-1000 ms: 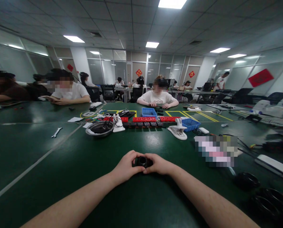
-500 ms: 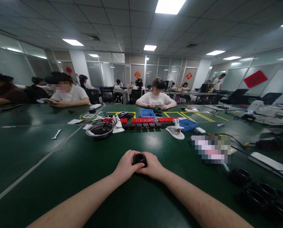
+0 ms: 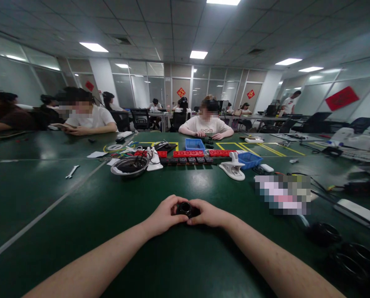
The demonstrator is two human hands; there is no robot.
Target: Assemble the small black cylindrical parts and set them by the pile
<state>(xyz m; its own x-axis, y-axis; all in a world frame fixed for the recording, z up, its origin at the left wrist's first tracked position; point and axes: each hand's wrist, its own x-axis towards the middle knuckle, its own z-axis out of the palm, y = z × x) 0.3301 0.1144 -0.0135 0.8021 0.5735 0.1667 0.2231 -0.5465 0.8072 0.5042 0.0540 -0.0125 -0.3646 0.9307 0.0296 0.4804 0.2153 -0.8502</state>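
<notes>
Both hands meet at lower centre of the frame, resting on the green counter, probably for steadiness. Small black ring part sits pinched between them: left hand fingers curled closed on its left side, right hand fingers closed on its right. Its open top faces up, uncovered between the fingertips. More black rings lie at lower right, well apart.
</notes>
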